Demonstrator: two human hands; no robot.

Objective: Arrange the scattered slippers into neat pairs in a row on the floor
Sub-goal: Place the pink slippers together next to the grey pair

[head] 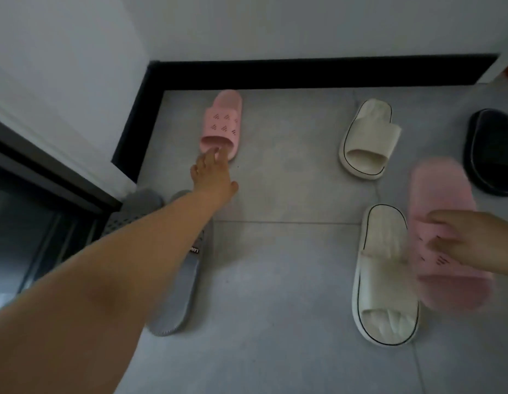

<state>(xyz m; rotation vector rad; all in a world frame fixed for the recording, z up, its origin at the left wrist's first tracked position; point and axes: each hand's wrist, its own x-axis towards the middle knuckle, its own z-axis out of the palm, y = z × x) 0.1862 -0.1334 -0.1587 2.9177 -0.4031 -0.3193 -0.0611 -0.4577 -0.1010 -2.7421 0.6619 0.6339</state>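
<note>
A pink slipper (223, 123) lies on the grey floor near the black skirting at the back left. My left hand (214, 173) reaches out to it, its fingertips touching the open toe end. My right hand (471, 243) grips a second pink slipper (443, 211) at the right, blurred and lifted off the floor. One cream slipper (369, 139) lies at the back middle, another cream slipper (385, 275) beside the held pink one. Two grey slippers (176, 294) lie under my left forearm. A black slipper (491, 150) sits at the right edge.
A white wall with black skirting (304, 73) closes the back and the left corner. A dark door frame (48, 172) stands at the left. Grey floor tiles (281, 194) lie open between the slippers.
</note>
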